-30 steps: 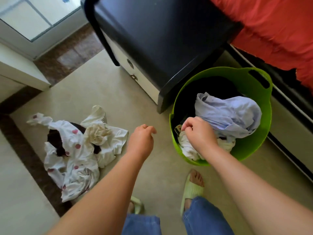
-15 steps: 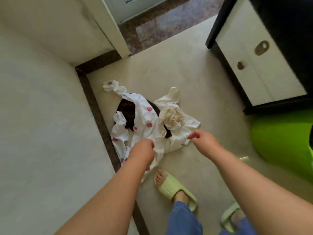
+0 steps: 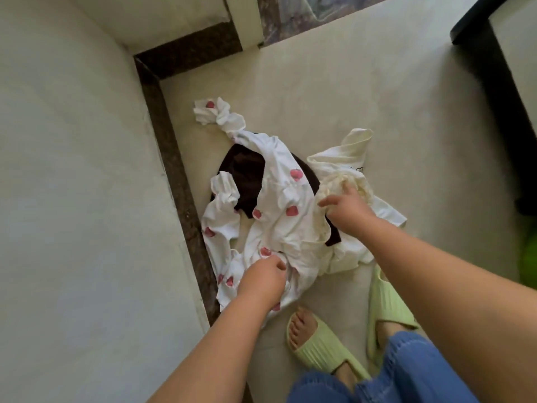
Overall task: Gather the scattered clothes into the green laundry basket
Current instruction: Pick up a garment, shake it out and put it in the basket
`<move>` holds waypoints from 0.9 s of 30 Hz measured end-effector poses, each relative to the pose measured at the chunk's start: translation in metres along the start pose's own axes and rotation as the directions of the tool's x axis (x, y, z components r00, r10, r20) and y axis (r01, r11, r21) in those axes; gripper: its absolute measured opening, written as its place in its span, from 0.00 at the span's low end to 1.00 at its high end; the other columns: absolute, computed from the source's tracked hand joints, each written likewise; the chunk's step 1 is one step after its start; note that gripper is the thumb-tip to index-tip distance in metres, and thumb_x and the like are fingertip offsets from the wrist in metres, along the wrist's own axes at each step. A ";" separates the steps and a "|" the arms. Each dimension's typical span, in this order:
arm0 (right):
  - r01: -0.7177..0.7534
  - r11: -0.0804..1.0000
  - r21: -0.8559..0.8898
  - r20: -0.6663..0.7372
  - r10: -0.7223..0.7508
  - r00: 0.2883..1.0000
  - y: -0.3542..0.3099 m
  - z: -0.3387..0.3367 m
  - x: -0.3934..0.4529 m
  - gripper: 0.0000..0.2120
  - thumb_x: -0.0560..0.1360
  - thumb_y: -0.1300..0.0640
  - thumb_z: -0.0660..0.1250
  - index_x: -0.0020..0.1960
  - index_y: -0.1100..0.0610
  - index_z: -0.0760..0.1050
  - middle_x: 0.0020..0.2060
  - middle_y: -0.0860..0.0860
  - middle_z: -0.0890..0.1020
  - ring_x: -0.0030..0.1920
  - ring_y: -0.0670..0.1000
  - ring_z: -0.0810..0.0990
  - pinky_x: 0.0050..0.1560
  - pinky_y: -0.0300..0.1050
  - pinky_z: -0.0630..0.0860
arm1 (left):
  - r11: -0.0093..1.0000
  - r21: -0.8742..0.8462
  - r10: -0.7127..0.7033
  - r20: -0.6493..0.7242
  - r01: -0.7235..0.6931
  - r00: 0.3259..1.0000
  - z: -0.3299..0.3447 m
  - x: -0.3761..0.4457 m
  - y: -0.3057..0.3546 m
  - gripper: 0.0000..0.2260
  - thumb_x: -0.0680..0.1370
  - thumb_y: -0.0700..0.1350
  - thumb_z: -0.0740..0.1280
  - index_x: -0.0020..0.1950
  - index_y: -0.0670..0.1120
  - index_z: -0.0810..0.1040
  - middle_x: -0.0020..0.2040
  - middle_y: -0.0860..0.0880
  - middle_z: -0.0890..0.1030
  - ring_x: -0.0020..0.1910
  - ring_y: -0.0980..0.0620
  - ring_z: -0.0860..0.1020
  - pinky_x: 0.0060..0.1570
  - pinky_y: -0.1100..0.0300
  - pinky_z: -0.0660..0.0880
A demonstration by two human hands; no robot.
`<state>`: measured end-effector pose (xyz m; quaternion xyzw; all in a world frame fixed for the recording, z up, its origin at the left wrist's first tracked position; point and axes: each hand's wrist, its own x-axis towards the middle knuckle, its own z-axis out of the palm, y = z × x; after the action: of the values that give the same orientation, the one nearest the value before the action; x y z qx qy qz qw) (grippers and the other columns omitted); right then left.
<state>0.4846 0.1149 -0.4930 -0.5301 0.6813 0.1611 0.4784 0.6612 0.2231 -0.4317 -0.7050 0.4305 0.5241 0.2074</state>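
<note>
A heap of clothes lies on the floor by the wall. On top is a white garment with red strawberry prints [image 3: 279,205], over a dark brown garment [image 3: 244,175]. A cream garment [image 3: 345,158] lies to its right. My left hand [image 3: 263,279] is closed on the near end of the strawberry-print garment. My right hand [image 3: 345,210] rests on the crumpled cream cloth with fingers spread, holding nothing. Only a blurred sliver of the green laundry basket [image 3: 529,257] shows at the right edge.
A wall with a dark skirting strip [image 3: 174,158] runs along the left of the heap. A dark cabinet [image 3: 499,82] stands at the upper right. My feet in green slippers [image 3: 319,347] stand just below the clothes.
My view swung from the basket to the heap. Both hands dropped onto the clothes: the left closed on the strawberry-print garment, the right reached onto the cream cloth.
</note>
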 end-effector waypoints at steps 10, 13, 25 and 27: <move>-0.151 0.462 0.874 0.216 -0.090 0.972 0.012 -0.009 -0.053 0.07 0.74 0.59 0.70 0.52 0.59 0.80 0.49 0.54 0.84 0.52 0.53 0.81 0.62 0.50 0.73 | 0.724 -0.669 -0.160 0.074 0.167 0.984 0.010 0.014 0.028 0.18 0.82 0.58 0.52 0.60 0.50 0.74 0.55 0.43 0.81 0.48 0.45 0.81 0.54 0.50 0.78; -0.273 0.240 0.931 0.324 -0.203 0.924 0.019 -0.034 -0.098 0.13 0.74 0.61 0.69 0.58 0.57 0.75 0.48 0.53 0.82 0.45 0.49 0.81 0.52 0.44 0.75 | 0.310 -0.907 -0.206 0.228 0.284 0.952 -0.013 -0.002 0.064 0.31 0.76 0.70 0.53 0.67 0.49 0.72 0.65 0.44 0.75 0.53 0.43 0.81 0.45 0.51 0.81; -0.181 -0.018 0.983 0.127 -0.643 0.755 0.055 -0.153 -0.241 0.19 0.65 0.52 0.78 0.52 0.59 0.82 0.45 0.53 0.85 0.45 0.49 0.84 0.50 0.44 0.80 | 0.734 -0.666 0.087 0.284 0.132 0.955 -0.079 -0.139 0.202 0.14 0.81 0.36 0.60 0.35 0.37 0.73 0.20 0.46 0.76 0.21 0.51 0.77 0.17 0.67 0.69; -0.076 -0.203 0.976 -0.029 -0.471 0.882 0.072 -0.172 -0.251 0.19 0.67 0.53 0.76 0.55 0.61 0.81 0.48 0.56 0.84 0.47 0.52 0.84 0.53 0.47 0.80 | 0.767 -0.640 0.146 0.258 0.056 0.955 -0.070 -0.158 0.223 0.14 0.81 0.33 0.58 0.35 0.39 0.71 0.23 0.46 0.75 0.22 0.57 0.76 0.21 0.70 0.70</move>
<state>0.3339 0.1601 -0.2228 -0.0404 0.3615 -0.4014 0.8406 0.5039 0.1117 -0.2255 -0.6371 0.2074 0.7424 0.0032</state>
